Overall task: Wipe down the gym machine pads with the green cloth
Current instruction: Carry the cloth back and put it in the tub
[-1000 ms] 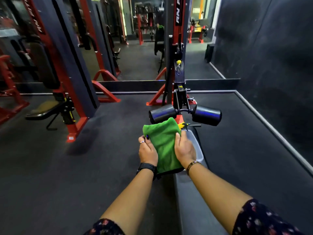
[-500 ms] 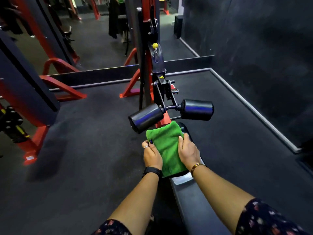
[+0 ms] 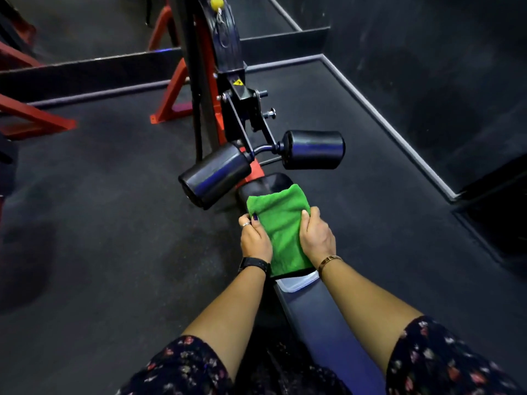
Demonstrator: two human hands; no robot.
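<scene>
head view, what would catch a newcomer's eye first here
The bright green cloth, draped over the far end of the black bench pad at centre, with the left hand and right hand gripping its two sides. Just beyond it, two black roller pads stick out from the red-and-black machine frame.

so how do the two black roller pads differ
The left roller pad slants down toward the camera, its round end face showing; the right roller pad lies nearly level, mostly side on. The left one sits close to the green cloth; the right one is farther from it. Both are glossy black cylinders.
</scene>
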